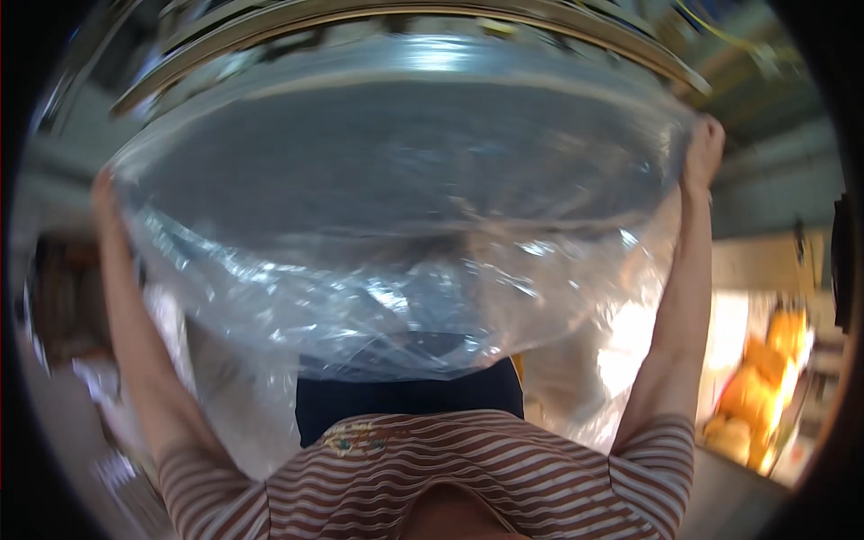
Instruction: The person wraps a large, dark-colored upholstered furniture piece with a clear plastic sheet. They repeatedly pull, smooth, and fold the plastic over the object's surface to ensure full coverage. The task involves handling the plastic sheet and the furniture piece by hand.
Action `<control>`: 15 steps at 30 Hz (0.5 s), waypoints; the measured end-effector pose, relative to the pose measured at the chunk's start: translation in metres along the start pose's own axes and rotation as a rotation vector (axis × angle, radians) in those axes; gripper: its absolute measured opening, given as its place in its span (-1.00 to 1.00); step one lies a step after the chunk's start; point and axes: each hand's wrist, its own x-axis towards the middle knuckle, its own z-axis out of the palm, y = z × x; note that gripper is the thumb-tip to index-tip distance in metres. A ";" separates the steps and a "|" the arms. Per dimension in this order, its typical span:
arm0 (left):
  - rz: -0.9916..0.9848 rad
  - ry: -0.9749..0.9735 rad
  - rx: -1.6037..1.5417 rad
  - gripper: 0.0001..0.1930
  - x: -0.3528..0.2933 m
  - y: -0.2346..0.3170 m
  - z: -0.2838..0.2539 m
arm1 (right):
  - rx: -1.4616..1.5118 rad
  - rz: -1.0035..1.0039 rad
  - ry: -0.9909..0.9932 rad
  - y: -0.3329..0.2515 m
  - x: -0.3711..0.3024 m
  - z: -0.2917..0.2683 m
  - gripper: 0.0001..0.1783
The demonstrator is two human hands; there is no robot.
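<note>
A large sheet of clear plastic film [378, 292] stretches between my two widely spread arms. It is crumpled and shiny along its near side, which hangs down in front of my dark trousers. My left hand [105, 191] is closed on the film's left end, somewhat blurred. At the right end, my right hand [704, 155] grips the film in a closed fist. Behind or within the film shows a broad dark grey area [387, 153]; I cannot tell whether it is a panel wrapped in the plastic or a surface beyond it.
Past the film's far side runs a long wooden-edged frame [405, 11], with a small yellow thing [497, 27] near it. Bright orange-yellow bundles [760, 387] lie at the right, below a pale wooden board [765, 261]. A dark brown item [72, 301] stands at the left.
</note>
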 end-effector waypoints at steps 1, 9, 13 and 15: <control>0.227 0.199 0.451 -0.60 0.013 -0.017 0.001 | -0.272 -0.028 -0.094 0.024 -0.010 0.007 -0.66; 0.245 0.245 0.330 -0.69 0.019 -0.017 0.083 | -0.195 -0.004 -0.249 0.087 0.002 0.036 -0.67; 0.199 0.234 0.305 -0.71 0.035 -0.018 0.104 | -0.227 0.015 -0.292 0.101 0.019 0.041 -0.66; 0.221 0.227 0.375 -0.71 0.043 -0.020 0.101 | -0.239 -0.025 -0.302 0.109 0.023 0.051 -0.66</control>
